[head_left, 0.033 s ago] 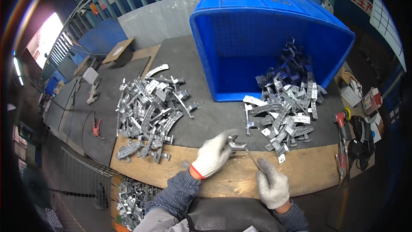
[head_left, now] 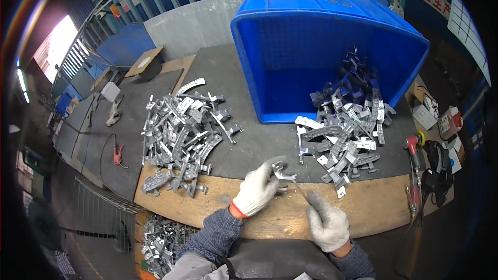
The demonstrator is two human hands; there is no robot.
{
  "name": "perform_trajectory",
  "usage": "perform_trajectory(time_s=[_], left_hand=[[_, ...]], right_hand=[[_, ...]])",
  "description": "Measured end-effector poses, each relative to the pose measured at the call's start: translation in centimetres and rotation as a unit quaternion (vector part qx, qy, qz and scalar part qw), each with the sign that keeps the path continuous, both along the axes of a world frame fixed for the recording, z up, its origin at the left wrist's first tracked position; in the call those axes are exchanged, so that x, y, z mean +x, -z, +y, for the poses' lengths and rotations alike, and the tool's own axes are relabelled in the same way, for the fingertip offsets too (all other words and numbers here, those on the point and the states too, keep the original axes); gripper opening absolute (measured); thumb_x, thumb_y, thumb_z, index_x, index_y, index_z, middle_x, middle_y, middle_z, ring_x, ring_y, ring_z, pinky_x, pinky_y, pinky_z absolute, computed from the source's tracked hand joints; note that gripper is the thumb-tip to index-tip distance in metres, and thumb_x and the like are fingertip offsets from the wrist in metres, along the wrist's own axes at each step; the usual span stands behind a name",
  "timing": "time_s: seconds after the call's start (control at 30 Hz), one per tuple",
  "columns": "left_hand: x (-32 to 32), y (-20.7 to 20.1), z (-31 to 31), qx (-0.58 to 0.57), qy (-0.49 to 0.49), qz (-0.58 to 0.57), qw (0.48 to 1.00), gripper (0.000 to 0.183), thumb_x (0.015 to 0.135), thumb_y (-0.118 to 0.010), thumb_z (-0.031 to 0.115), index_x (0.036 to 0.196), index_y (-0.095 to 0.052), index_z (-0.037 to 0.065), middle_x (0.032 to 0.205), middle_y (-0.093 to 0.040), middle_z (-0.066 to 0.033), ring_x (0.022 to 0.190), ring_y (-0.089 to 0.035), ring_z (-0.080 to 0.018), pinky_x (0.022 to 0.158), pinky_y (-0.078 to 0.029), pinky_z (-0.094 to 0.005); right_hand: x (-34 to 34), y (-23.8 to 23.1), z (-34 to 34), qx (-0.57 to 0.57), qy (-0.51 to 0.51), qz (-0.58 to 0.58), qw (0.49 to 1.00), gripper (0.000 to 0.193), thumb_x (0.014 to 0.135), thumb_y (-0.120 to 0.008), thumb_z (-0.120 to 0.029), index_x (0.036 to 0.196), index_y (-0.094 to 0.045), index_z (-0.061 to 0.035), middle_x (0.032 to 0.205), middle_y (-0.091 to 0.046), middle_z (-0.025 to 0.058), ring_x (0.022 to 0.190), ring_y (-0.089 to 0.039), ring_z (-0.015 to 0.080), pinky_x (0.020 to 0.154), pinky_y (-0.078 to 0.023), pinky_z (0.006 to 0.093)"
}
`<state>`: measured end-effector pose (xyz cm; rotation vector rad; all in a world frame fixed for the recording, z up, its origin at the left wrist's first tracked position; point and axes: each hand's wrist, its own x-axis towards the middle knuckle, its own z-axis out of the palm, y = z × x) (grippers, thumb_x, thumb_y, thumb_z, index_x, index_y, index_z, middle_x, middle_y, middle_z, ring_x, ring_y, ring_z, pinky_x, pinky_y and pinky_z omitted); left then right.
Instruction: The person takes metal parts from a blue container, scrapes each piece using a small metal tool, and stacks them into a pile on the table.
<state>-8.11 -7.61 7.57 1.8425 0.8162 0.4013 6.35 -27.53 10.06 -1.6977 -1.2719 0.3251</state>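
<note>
My left hand point(head_left: 257, 189), in a white knit glove with a red cuff edge, is closed on a small silver metal bracket point(head_left: 284, 175) above the wooden front strip. My right hand point(head_left: 328, 224), in a greyer glove, grips a slim, file-like metal tool point(head_left: 301, 192). The tool's tip points up and left, close to the bracket; whether they touch I cannot tell. To the left lies a heap of similar metal brackets point(head_left: 182, 132). On the right, another heap of brackets point(head_left: 345, 142) spills out of a blue plastic bin point(head_left: 290, 93) tipped on its side.
A dark mat point(head_left: 249, 145) covers the worktable behind the wooden strip point(head_left: 290, 218). At the right edge lies a red air grinder point(head_left: 413, 150) beside a black cloth-like bundle point(head_left: 437, 176). A red-handled air gun point(head_left: 119, 155) lies far left. More brackets point(head_left: 158, 243) sit below the table's left front.
The bracket in my left hand has turned slightly. My right hand and the tool have shifted a little to the left. Both heaps look the same.
</note>
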Motion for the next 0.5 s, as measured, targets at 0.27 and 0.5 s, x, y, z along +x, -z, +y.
perform_trajectory(time_s=[0.27, 0.5], left_hand=[[-1.2, 3.2, -3.0, -0.110, -0.005, -0.124, 0.986, 0.048, 0.108, -0.058, -0.006, 0.156, -0.054, -0.002, 0.148, -0.069, -0.0174, 0.139, -0.066, -0.0250, 0.116, -0.055, -0.0376], [-1.2, 2.8, -3.8, -0.087, 0.024, -0.130, 0.987, 0.049, 0.108, -0.063, -0.003, 0.156, -0.055, 0.000, 0.148, -0.069, -0.0174, 0.136, -0.068, -0.0243, 0.109, -0.058, -0.0366]], right_hand=[[0.1, 0.1, 1.4, -0.039, -0.083, -0.152, 0.984, 0.051, 0.096, -0.074, -0.007, 0.147, -0.067, -0.0073, 0.122, -0.080, 0.0187, 0.083, -0.079, 0.0316, 0.068, -0.063, 0.0419], [0.2, -0.5, 0.7, -0.036, -0.087, -0.151, 0.984, 0.051, 0.097, -0.074, -0.007, 0.147, -0.066, -0.0067, 0.121, -0.080, 0.0185, 0.082, -0.079, 0.0312, 0.067, -0.063, 0.0407]])
